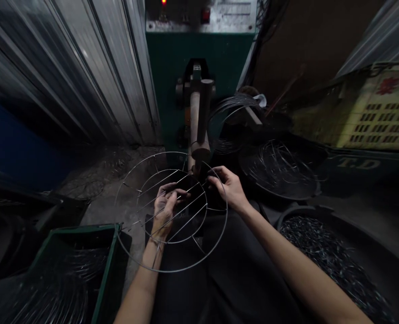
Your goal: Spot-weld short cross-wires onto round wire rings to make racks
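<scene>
A round wire rack (177, 243), made of two rings joined by short wires with straight bars across the inner ring, is held slightly tilted in front of me. My left hand (165, 207) is closed around its bars, thumb and fingers pinched near the middle. At the rack's upper right rim, my right hand (230, 188) has thumb and forefinger pinched together; what sits between them is too small and dark to name. The far edge of the rack meets the lower electrode arm of a green spot welder (165, 58), just under its thick upper electrode (203, 119).
At lower left stands a green crate (109, 265) with curved wires. On the right are a dark basin (317, 189) of bent wires and a tub (283, 213) of short metal pieces. Wire rings (233, 103) hang beside the welder. A yellow crate (384, 117) stands farther back.
</scene>
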Tool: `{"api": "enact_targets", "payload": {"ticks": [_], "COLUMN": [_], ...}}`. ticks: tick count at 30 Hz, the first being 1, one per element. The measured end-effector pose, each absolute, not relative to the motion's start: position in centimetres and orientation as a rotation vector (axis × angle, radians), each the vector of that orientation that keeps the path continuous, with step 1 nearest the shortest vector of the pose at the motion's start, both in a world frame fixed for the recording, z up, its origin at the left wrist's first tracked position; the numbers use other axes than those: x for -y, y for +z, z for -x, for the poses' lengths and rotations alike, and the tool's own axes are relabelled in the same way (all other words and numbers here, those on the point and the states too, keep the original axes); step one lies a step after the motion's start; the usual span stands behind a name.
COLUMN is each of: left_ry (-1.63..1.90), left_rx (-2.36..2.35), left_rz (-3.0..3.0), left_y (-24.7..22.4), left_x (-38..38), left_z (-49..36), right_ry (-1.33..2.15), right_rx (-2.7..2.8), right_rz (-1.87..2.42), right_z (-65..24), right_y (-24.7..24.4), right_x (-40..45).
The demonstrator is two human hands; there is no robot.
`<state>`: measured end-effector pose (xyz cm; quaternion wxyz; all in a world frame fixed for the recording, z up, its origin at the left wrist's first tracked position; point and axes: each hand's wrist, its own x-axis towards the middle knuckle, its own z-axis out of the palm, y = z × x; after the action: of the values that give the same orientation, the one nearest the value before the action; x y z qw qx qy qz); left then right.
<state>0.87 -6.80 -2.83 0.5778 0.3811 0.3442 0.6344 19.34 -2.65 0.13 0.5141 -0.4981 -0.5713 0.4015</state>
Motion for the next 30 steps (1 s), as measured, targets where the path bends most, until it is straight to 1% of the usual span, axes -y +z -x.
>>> {"api": "enact_targets", "payload": {"ticks": [6, 11, 15, 23, 30], "left_ry": [1.542, 1.6, 1.617, 1.645, 1.647], "left_rx": [-0.82, -0.838, -0.856, -0.859, -0.804], "left_rz": [-0.847, -0.814, -0.819, -0.808, -0.836], "left_y": [-2.7, -2.3, -1.9, -2.1, -1.6], "left_x": [6.6, 6.5, 6.0, 5.1, 5.0], "left_z": [-1.5, -2.1, -2.2, -2.2, -2.2], "right_ry": [0.968, 0.813, 0.761, 0.735, 0.799], "right_rx": [1.327, 1.446, 1.478, 1.53, 1.512], "right_rz": [1.2, 1.215, 1.237, 1.225, 1.232], "right_z": [-18.5, -18.4, -18.2, -18.1, -17.8], "right_y": [0.0, 0.2, 0.5, 0.6, 0.3], "right_x": [2.3, 1.5, 0.7, -0.5, -1.4]}}
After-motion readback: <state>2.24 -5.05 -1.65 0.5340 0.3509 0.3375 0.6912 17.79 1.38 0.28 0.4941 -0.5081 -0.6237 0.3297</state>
